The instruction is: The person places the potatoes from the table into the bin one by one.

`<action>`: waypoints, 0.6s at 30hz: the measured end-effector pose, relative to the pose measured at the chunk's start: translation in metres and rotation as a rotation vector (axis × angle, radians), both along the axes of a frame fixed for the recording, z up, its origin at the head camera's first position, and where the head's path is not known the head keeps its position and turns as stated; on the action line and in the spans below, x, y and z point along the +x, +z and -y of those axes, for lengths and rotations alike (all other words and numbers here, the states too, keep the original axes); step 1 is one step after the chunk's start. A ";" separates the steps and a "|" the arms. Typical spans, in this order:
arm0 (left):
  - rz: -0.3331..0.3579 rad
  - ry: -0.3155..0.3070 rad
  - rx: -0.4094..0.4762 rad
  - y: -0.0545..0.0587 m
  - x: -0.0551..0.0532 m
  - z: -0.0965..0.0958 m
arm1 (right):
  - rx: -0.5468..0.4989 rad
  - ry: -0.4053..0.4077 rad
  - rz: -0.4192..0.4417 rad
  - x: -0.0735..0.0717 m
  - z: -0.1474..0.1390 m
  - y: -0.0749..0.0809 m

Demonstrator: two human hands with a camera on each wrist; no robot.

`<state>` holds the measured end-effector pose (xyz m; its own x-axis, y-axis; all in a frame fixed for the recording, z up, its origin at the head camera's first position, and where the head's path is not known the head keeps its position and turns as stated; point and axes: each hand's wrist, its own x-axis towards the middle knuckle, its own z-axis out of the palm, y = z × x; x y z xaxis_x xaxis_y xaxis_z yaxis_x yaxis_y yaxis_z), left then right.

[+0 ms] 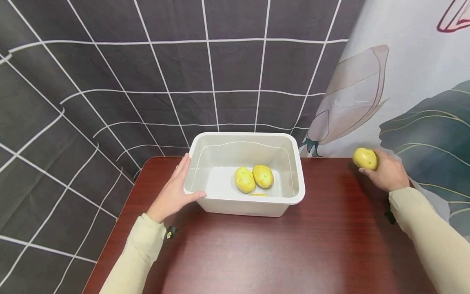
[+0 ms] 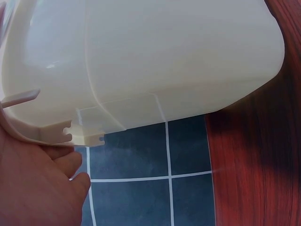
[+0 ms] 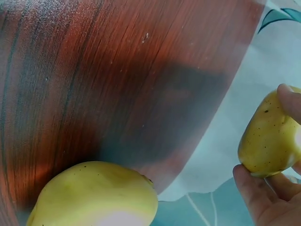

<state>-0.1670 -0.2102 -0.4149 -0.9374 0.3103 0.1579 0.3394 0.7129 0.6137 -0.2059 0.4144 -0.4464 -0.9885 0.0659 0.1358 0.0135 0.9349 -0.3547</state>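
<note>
My right hand (image 1: 390, 170) pinches a yellow potato (image 1: 365, 159) between thumb and fingers, over the back right of the table. Another potato (image 3: 96, 197) shows close below it in the right wrist view; in the head view it is hidden. At the left end of a pale plastic tub (image 1: 242, 207), my left hand (image 1: 174, 192) rests on the rim, fingers straight along the side and thumb across the front corner. Inside the tub lie two potatoes (image 1: 244, 179) side by side. The front wall mostly hides a third potato (image 1: 258, 194).
The tub stands near the back edge of a reddish-brown wooden table (image 1: 264, 253). Behind and to the left hangs a dark cloth (image 1: 235, 65) with white grid lines. A pale patterned curtain (image 1: 415, 81) hangs at the back right, close to the right hand.
</note>
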 end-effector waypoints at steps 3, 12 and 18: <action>0.000 -0.001 0.002 0.000 0.000 0.000 | 0.002 0.009 -0.013 0.002 0.002 0.001; 0.007 0.003 0.008 0.001 0.001 0.000 | 0.019 0.035 -0.032 0.004 0.014 0.006; 0.006 0.002 0.010 -0.001 0.000 0.000 | 0.021 0.056 -0.051 0.002 0.020 0.008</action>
